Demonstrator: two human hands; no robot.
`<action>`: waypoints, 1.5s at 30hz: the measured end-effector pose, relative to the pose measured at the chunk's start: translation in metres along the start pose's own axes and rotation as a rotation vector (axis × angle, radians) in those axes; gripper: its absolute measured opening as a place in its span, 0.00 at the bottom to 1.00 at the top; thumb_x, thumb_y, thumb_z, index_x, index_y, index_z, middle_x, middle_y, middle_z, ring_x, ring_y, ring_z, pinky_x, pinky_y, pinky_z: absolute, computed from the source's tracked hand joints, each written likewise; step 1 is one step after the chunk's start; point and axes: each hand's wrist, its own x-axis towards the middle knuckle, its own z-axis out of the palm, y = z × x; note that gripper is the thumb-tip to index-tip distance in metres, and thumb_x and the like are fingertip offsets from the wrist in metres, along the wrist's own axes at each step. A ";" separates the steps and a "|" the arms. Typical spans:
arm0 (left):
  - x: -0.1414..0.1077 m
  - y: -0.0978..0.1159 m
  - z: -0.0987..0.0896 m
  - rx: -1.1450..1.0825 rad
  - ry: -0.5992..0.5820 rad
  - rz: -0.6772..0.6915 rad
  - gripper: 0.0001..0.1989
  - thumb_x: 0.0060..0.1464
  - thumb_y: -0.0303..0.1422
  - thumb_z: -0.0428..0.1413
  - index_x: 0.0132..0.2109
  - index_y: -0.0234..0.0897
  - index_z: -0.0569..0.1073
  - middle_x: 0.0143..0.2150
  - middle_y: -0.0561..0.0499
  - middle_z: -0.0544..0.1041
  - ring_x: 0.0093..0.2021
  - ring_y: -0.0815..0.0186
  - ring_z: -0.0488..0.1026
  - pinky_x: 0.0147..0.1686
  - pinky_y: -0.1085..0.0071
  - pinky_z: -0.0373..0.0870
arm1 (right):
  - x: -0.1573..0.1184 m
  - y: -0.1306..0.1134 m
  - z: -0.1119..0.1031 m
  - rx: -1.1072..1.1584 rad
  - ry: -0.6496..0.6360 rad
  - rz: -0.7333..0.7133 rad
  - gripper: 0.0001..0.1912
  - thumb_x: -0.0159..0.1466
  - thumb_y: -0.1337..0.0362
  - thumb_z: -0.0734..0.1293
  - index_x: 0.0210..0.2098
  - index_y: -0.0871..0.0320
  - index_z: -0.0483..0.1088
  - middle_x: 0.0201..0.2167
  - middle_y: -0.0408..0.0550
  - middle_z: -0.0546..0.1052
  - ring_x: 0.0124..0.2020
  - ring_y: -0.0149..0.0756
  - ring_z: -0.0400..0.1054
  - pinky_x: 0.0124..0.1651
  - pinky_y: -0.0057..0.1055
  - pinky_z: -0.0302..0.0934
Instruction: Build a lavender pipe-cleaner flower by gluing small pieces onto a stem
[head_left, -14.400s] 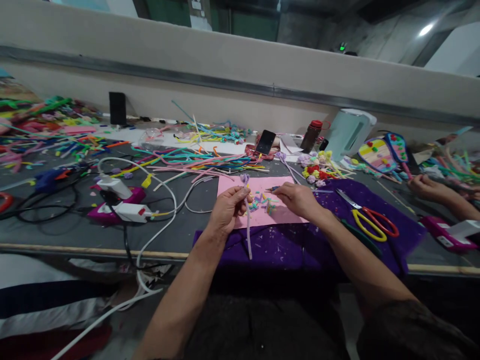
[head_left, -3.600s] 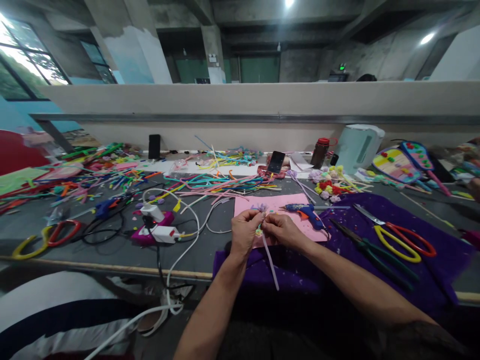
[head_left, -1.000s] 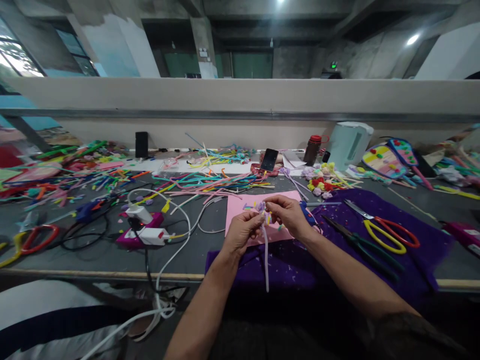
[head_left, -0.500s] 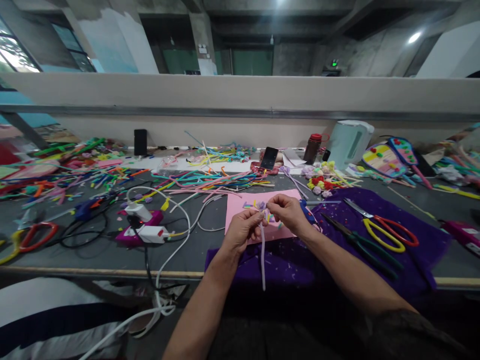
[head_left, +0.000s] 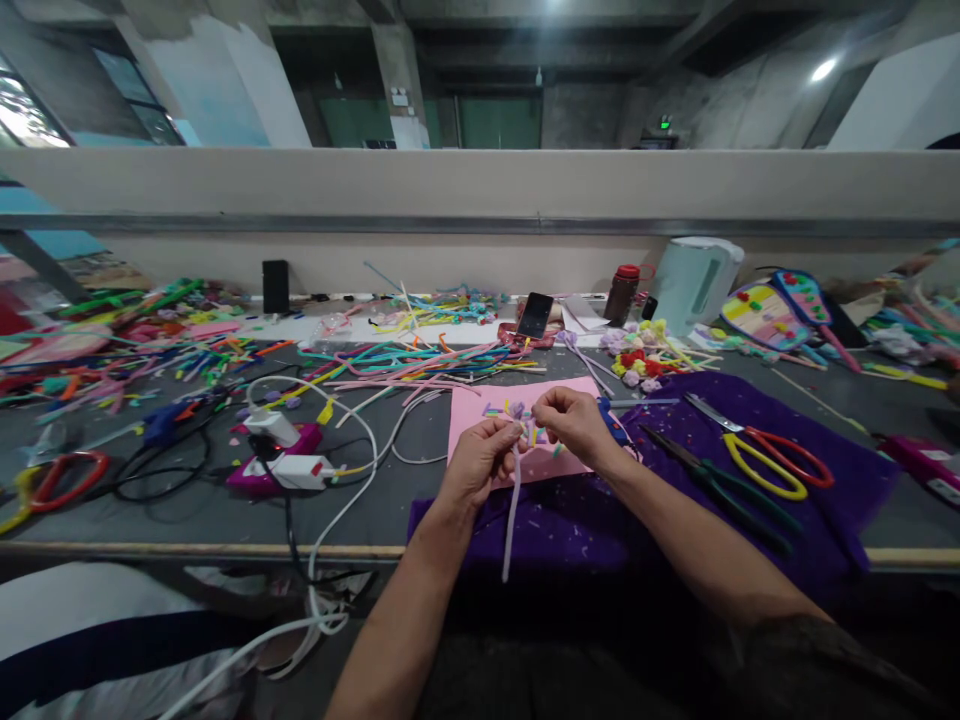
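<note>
Left hand: here it is, the left hand [head_left: 480, 460] pinching the fuzzy lilac stem [head_left: 511, 520] between thumb and fingers, just under the bloom
Right hand: right up close, the right hand [head_left: 576, 422] has its fingers curled beside the bloom; whether anything is gripped there, I cannot tell
Lilac flower: the bloom [head_left: 517, 410] stands between the two hands, over the pink sheet [head_left: 469, 395], its stem dangling toward the near edge
Pink sheet: coloured snippets lie scattered across it, partly hidden by the hands
Red-lidded bottle: the brown bottle [head_left: 622, 300] stands upright at the back, lid on, contents too dark to make out
Jug: the pale green jug [head_left: 697, 285] stands just right of it, its insides hidden
Power strip: look left, a magenta strip [head_left: 310, 440] with white adapters [head_left: 292, 470] on it
Purple cloth: out to the right, the cloth [head_left: 840, 500] bears dark-green-handled pliers [head_left: 750, 510] and red-and-yellow scissors [head_left: 765, 460]
Glue gun: a blue gun [head_left: 613, 420], partly behind the right hand
</note>
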 end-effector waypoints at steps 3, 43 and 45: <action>0.000 -0.001 0.000 0.022 0.001 0.004 0.13 0.43 0.39 0.58 0.28 0.32 0.70 0.17 0.55 0.70 0.10 0.78 0.59 0.10 0.82 0.52 | 0.000 0.000 0.001 -0.008 0.016 -0.001 0.05 0.49 0.65 0.61 0.21 0.60 0.64 0.15 0.39 0.66 0.13 0.24 0.59 0.16 0.20 0.53; -0.001 0.002 0.003 -0.002 -0.004 -0.032 0.12 0.43 0.39 0.59 0.30 0.32 0.71 0.20 0.55 0.72 0.10 0.80 0.60 0.09 0.82 0.51 | -0.004 -0.006 0.004 0.115 0.018 0.056 0.06 0.50 0.66 0.63 0.19 0.60 0.63 0.11 0.37 0.65 0.10 0.23 0.58 0.13 0.19 0.50; -0.001 0.001 0.003 0.023 -0.002 -0.015 0.13 0.43 0.39 0.59 0.30 0.32 0.71 0.21 0.55 0.72 0.11 0.79 0.60 0.10 0.82 0.53 | -0.004 -0.005 0.005 0.099 0.027 0.039 0.05 0.50 0.66 0.63 0.20 0.60 0.63 0.12 0.37 0.65 0.11 0.24 0.59 0.13 0.19 0.50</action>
